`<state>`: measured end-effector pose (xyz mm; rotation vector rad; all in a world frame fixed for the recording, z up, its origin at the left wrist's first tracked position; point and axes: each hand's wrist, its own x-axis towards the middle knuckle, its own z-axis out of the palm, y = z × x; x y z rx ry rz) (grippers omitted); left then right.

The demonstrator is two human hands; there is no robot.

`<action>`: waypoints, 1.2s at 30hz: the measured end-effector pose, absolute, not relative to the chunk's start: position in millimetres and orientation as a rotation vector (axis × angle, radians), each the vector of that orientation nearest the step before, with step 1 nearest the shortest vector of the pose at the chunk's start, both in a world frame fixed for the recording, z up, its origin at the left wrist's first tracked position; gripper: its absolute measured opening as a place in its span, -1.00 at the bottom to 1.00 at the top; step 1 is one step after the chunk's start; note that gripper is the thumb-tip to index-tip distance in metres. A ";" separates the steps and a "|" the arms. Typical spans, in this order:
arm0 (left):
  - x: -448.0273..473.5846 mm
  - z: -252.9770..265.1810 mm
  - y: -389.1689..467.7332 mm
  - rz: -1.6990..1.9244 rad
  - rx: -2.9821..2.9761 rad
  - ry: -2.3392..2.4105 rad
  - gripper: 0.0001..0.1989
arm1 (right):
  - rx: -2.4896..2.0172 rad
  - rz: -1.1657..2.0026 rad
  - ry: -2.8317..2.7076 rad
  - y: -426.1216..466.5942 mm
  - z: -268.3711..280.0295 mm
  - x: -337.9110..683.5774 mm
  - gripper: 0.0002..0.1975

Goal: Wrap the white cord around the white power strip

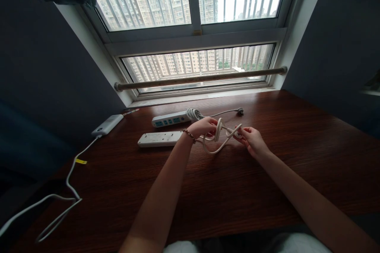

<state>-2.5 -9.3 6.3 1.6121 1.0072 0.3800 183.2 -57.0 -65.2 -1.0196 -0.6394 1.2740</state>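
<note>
Tabletop [237,197]: coiled-cord power strip [170,119] behind second strip [159,139], white device [107,125] far left — left hand [202,127] and right hand [252,141] hold looped cord [219,129].

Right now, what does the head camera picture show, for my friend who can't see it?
A left hand and a right hand hold a looped white cord over a desk, the right one at its plug. Nearby lie a face-down strip and a blue-socketed strip, before a barred window.
</note>
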 end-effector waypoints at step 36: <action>4.7 -0.3 -8.7 0.217 1.754 0.757 -0.67 | -1.059 1.090 -1.140 -66.2 -67.4 167.8 -0.62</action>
